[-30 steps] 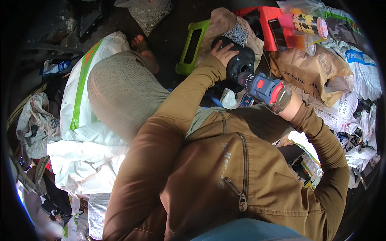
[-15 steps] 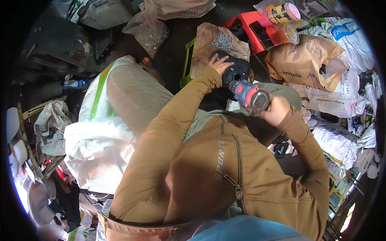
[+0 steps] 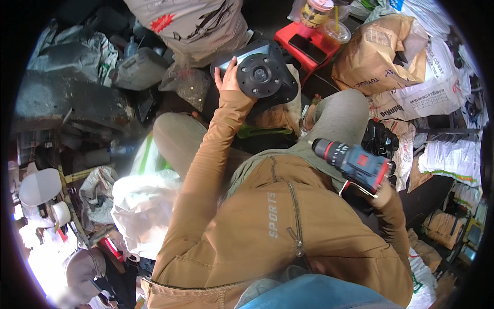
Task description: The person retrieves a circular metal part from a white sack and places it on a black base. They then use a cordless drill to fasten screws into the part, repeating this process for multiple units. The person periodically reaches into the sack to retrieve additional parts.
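Observation:
My left hand [image 3: 230, 77] grips the edge of a black part [image 3: 287, 85], raised out in front of my knees. A round flange with several small holes and a central hub faces up on it. Its exact kind I cannot make out. By my right thigh, my right hand [image 3: 382, 195] is closed around a blue, red and black cordless drill [image 3: 355, 162], whose nose points left, apart from the part. Below the part, a brown cloth [image 3: 278, 117] lies over a green stand [image 3: 262, 132], partly hidden.
Back right, a red stool [image 3: 314, 57] bears a phone [image 3: 307, 49], a patterned cup [image 3: 315, 15] and a clear drink cup [image 3: 335, 33]. Brown paper sacks [image 3: 381, 56] crowd the right. White sacks [image 3: 141, 201] lie left, and a clear bag of small pieces [image 3: 188, 87] stands ahead.
My left hand has lifted the black part off the cloth, away from me and to the left. The drill has come off it, back to the right. The screws on the cloth are now hidden.

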The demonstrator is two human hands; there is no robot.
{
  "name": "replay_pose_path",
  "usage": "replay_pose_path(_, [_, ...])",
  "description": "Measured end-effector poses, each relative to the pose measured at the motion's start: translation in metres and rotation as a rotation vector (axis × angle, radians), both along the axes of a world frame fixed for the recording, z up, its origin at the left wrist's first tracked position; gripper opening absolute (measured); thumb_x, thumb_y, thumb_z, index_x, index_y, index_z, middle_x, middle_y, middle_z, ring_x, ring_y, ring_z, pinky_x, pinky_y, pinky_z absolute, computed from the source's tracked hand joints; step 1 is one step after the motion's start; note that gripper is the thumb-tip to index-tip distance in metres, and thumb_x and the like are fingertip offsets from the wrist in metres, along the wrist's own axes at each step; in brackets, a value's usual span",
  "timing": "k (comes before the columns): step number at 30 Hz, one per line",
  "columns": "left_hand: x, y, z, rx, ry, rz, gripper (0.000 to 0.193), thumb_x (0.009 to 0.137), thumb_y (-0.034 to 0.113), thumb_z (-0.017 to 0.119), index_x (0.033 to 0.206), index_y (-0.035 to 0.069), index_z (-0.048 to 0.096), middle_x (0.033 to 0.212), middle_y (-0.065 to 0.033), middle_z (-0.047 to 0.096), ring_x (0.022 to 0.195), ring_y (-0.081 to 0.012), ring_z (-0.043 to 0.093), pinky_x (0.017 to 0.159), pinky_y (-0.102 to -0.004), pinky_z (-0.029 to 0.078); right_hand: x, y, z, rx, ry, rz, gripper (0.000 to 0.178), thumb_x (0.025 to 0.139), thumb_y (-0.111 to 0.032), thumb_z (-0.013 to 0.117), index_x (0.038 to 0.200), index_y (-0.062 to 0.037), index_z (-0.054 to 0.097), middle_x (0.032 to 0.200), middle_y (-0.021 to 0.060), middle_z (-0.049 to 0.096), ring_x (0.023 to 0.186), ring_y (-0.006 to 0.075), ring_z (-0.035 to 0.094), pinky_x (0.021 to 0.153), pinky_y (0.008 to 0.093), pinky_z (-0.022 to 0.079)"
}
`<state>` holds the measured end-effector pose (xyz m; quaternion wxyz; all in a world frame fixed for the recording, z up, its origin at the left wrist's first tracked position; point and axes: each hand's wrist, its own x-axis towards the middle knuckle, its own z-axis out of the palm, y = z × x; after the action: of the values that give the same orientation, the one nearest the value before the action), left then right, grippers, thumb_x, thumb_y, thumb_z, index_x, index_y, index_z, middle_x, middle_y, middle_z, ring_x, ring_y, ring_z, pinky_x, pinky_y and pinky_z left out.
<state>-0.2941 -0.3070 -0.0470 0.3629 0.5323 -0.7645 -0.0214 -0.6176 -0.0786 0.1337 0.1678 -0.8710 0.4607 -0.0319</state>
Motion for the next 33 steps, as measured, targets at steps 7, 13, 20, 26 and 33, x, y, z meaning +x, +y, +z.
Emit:
replay_pose_path(7, [-0.050,0.002,0.026,-0.048,-0.131,-0.191,0.065,0.065,0.045,0.072,0.119,0.013,0.058,0.124,-0.0088,0.054,0.131,-0.0260,0.040,0.109,-0.0536,0.014,0.005,0.010,-0.105,0.595,-0.363,-0.642,0.055,0.070,-0.017,0.070,0.118,0.0052,0.053,0.105,0.0204,0.064,0.102,0.0305,0.061,0.091,0.0348,0.046])
replay_pose_path(13, [-0.090,0.034,0.093,-0.196,-0.019,-0.544,0.051,0.066,0.033,0.074,0.112,0.014,0.063,0.122,-0.0029,0.060,0.128,-0.0318,0.044,0.110,-0.0528,0.013,-0.034,0.010,-0.067,0.512,-0.510,-0.588,0.051,0.077,-0.026,0.073,0.116,0.0009,0.055,0.102,0.0151,0.064,0.094,0.0215,0.062,0.082,0.0350,0.050])
replay_pose_path(20, [-0.214,0.059,0.139,-0.132,-0.107,-1.002,0.066,0.067,0.031,0.074,0.126,0.011,0.053,0.138,-0.0052,0.047,0.138,-0.0312,0.029,0.109,-0.0588,0.007,-0.088,-0.019,-0.092,0.343,-1.718,-0.841,0.045,0.093,-0.026,0.056,0.129,-0.0009,0.046,0.117,0.0089,0.059,0.102,0.0178,0.058,0.091,0.0334,0.046])
replay_pose_path(26, [-0.197,0.021,0.125,0.034,-0.301,-0.715,0.109,0.051,0.038,0.087,0.142,0.016,0.032,0.153,-0.0120,0.018,0.142,-0.0364,0.006,0.109,-0.0627,0.006,-0.174,0.003,-0.196,-0.003,-2.245,-1.328,0.034,0.094,-0.026,0.053,0.118,-0.0027,0.059,0.111,0.0112,0.064,0.095,0.0260,0.064,0.088,0.0388,0.051])
replay_pose_path(33, [-0.063,-0.030,0.117,0.274,-0.560,-0.290,0.099,0.053,0.045,0.084,0.137,0.018,0.040,0.152,-0.0099,0.022,0.142,-0.0368,0.010,0.107,-0.0635,0.013,-0.327,0.067,-0.311,-0.381,0.203,-1.505,0.039,0.091,-0.016,0.048,0.123,0.0071,0.052,0.127,0.0234,0.053,0.123,0.0320,0.047,0.107,0.0335,0.033])
